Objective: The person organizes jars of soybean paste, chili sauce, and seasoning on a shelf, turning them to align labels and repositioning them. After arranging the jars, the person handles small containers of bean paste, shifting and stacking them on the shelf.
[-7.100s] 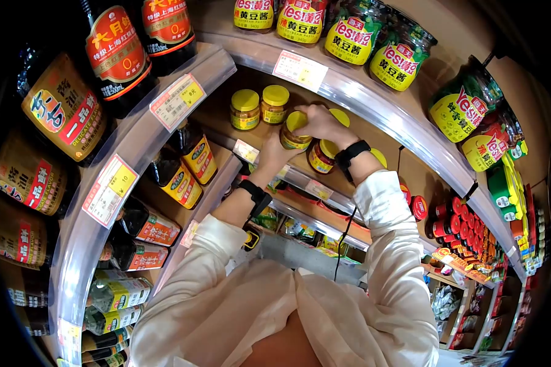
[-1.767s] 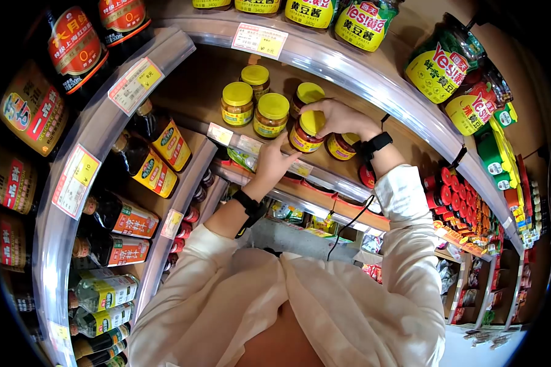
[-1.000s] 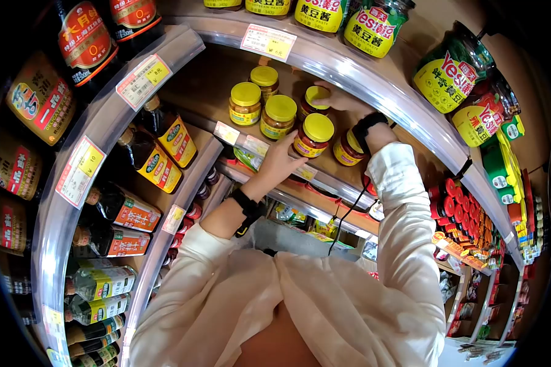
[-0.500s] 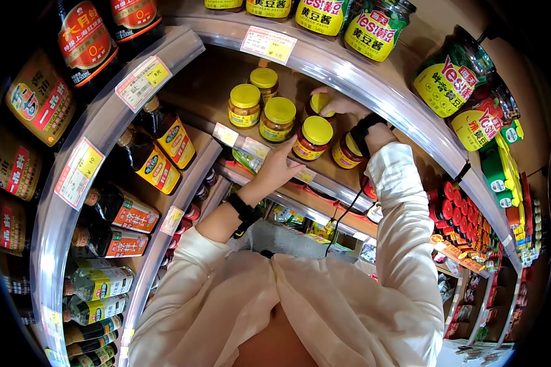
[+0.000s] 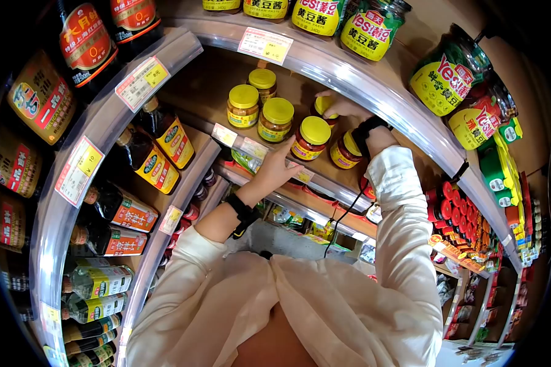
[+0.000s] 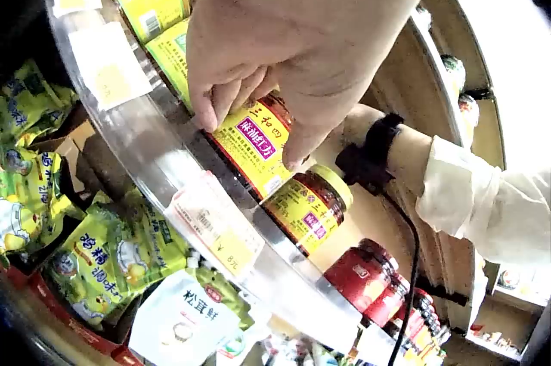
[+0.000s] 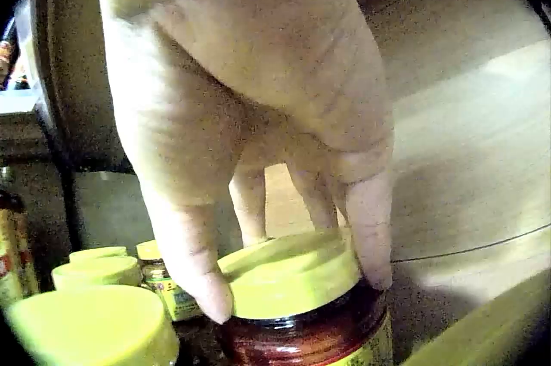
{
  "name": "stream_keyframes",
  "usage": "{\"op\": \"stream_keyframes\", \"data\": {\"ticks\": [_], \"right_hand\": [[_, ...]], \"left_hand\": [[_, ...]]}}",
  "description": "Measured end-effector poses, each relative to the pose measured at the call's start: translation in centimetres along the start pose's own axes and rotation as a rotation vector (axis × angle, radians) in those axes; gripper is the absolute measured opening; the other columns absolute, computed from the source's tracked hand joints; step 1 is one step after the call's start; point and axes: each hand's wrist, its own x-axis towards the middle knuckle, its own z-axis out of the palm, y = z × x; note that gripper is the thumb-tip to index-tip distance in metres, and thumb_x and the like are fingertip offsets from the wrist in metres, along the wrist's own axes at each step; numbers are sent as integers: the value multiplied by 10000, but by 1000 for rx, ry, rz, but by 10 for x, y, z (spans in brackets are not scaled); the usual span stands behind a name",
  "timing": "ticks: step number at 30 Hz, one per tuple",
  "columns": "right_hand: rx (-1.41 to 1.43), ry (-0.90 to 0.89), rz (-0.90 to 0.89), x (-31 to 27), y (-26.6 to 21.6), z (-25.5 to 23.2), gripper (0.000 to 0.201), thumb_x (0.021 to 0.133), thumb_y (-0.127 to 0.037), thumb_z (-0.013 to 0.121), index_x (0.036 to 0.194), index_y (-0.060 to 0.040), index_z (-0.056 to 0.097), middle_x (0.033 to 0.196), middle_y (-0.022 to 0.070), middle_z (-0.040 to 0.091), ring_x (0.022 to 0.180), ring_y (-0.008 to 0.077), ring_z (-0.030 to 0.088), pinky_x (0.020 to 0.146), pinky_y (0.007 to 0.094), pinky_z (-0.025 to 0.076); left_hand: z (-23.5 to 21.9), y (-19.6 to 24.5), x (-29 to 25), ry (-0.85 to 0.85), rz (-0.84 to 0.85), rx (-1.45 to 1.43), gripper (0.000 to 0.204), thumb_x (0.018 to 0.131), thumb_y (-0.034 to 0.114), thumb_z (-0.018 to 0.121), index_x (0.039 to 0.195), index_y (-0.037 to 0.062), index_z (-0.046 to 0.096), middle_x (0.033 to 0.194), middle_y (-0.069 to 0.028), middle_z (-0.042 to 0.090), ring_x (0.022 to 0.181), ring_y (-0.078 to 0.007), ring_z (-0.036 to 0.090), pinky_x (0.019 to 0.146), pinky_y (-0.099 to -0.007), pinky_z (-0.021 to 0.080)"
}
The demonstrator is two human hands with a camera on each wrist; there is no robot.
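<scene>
My right hand [image 5: 349, 109] grips the yellow lid of a back jar [image 7: 293, 280] on the shelf; in the right wrist view thumb and fingers clasp the lid from above, over dark red contents. In front of it stands another yellow-lidded jar [image 5: 312, 138], its label yellow and purple. My left hand [image 5: 274, 170] is spread at that front jar's left side, fingertips close to the label in the left wrist view. A third red-filled jar [image 5: 345, 150] sits to the right, under my right wrist. Left of these are three paler yellow-lidded jars [image 5: 275, 120].
A clear shelf edge strip [image 5: 349, 79] curves above the jars, with soybean paste jars [image 5: 368, 30] on top. Sauce bottles [image 5: 153, 160] stand at left. Seasoning packets [image 6: 120, 254] lie on the shelf below. A black cable [image 5: 343, 220] hangs from my right wrist.
My right hand has gone from the front jar's lid to the jar behind, which has shifted slightly right and forward. My left fingers have eased slightly off the front jar.
</scene>
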Motion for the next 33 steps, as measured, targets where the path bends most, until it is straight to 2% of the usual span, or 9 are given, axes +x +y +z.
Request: {"op": "stream_keyframes", "data": {"ticks": [6,11,15,17,19,20,24,29,33], "right_hand": [[98,-9,-5,-6,-5,5,696,547,-232,757,1236,-190,672,1241,131,604,1195,304,526,1071,333,362],[-61,-16,-17,2,-3,11,738,567,-198,755,1296,-191,645,1314,133,578,1271,309,489,1108,347,332],[169,141,-81,2,43,27,640,753,-225,783,1348,-94,583,1395,141,527,1334,298,428,1147,353,289],[-21,281,-5,-42,8,-1,475,907,-271,687,1307,-37,581,1264,150,621,1204,258,554,1036,343,426],[185,390,-210,-71,17,-4,457,916,-301,684,1272,-30,596,1174,154,660,1108,251,608,983,347,470],[300,212,33,-92,12,-13,510,906,-321,695,1311,-34,573,1231,175,647,1157,290,600,1021,351,452],[-120,-9,102,-123,24,-4,715,819,-339,776,1399,-29,496,1350,201,586,1287,321,536,1072,362,415],[35,108,34,-126,27,20,819,695,-319,857,1375,-15,518,1235,246,640,1182,365,601,1013,375,465],[46,163,192,-126,17,23,771,626,-227,869,1316,-27,590,1230,231,649,1159,344,621,987,355,487]], "left_hand": [[0,5,0,3,-28,-76,820,782,172,793,1450,-65,380,1383,-296,512,1287,-388,515,1061,-391,428],[0,6,0,-8,-33,-42,834,809,146,776,1501,-3,336,1373,-233,553,1240,-294,584,991,-361,497],[-2,6,-2,-38,-81,-86,792,831,126,752,1497,-2,345,1400,-213,542,1260,-285,572,993,-358,492],[-3,2,-4,20,-9,-147,739,834,116,726,1462,-48,372,1346,-278,552,1178,-353,607,958,-371,507],[-7,2,-6,-8,-26,-135,728,842,100,711,1470,-32,367,1357,-268,549,1192,-349,600,961,-370,508],[-7,2,-6,-29,-42,-119,719,851,84,696,1479,-17,362,1368,-258,547,1207,-345,594,965,-368,509],[-1,5,-5,17,-25,-169,662,861,-15,611,1483,34,389,1354,-249,563,1228,-340,585,965,-360,508],[0,3,-4,-25,-120,-154,610,897,-66,512,1487,12,378,1408,-192,551,1311,-270,537,999,-309,454],[-2,0,-4,-50,-106,-147,590,913,-95,471,1487,3,376,1408,-201,547,1327,-264,521,984,-274,441]]}}
